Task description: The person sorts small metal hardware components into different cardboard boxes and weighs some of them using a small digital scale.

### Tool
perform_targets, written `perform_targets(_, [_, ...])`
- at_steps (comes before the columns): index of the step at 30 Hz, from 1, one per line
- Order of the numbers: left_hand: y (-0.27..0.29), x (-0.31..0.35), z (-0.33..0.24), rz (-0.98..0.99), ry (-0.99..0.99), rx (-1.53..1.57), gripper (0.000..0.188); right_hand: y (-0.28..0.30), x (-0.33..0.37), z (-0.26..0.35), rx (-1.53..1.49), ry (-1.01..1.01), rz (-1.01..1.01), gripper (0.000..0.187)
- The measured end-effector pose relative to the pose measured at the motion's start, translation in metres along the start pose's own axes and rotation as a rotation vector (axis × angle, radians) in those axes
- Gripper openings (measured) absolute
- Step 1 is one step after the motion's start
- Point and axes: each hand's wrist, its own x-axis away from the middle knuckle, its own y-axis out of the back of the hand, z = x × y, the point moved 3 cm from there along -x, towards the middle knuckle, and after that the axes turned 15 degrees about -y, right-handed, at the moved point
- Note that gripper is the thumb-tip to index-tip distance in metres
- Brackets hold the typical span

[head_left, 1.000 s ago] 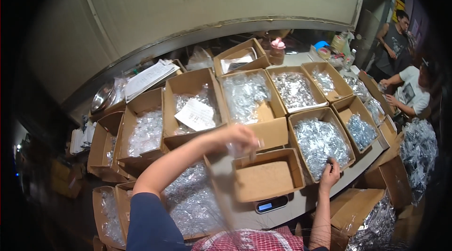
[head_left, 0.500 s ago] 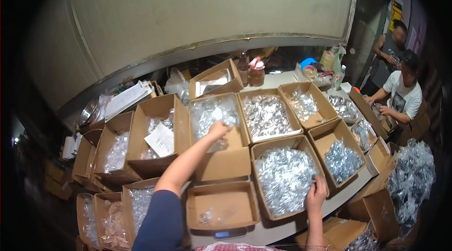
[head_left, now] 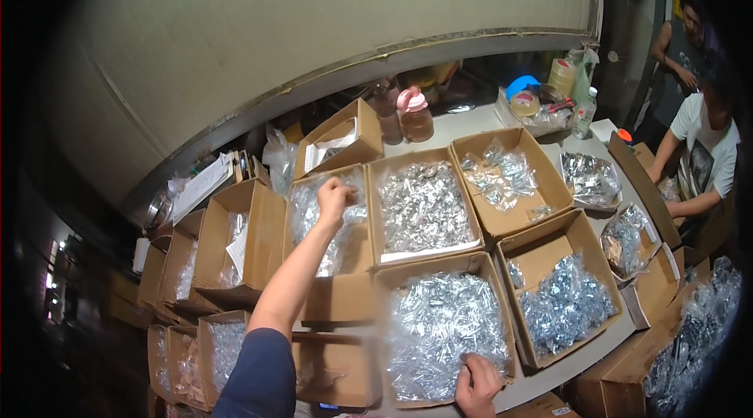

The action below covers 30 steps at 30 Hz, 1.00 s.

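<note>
My left hand (head_left: pixel 336 200) is closed in a fist-like pinch above a cardboard box (head_left: pixel 357 249) with clear plastic packets (head_left: pixel 325 238) in it. Whatever its fingers hold, if anything, is hidden. At the near right corner of another box, my right hand (head_left: pixel 478 387) has its fingers curled down by a heap of clear packets of small silvery metal pieces (head_left: pixel 447 324). I cannot make out what lies between those fingertips.
A box of loose shiny metal parts (head_left: pixel 423 202) stands between other packet boxes (head_left: pixel 561 300). Near me is a shallow box (head_left: pixel 353 394). Behind are a pink-lidded jug (head_left: pixel 416 116) and a water bottle (head_left: pixel 584 114). Two people (head_left: pixel 710 136) are at the right.
The view has swung to the right. My left hand has lifted over the packet box, and my right hand has moved from the box's right side to its near corner.
</note>
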Motion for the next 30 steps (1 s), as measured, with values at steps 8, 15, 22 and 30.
perform_targets(8, [-0.157, 0.015, 0.048, 0.791, -0.105, -1.358, 0.053, -0.001, 0.008, -0.012, 0.129, 0.01, -0.04, 0.023])
perform_targets(15, [-0.154, 0.026, 0.062, 0.542, 0.044, -0.624, 0.016, 0.002, 0.006, -0.017, 0.067, 0.014, -0.058, 0.026])
perform_targets(22, [-0.169, 0.042, 0.027, 0.357, 0.57, 0.148, 0.006, 0.013, -0.01, -0.011, -0.09, 0.076, -0.069, 0.02])
perform_targets(30, [-0.321, 0.054, 0.017, 0.904, -0.033, -0.425, 0.034, 0.004, 0.002, -0.016, -0.056, -0.049, -0.053, 0.019])
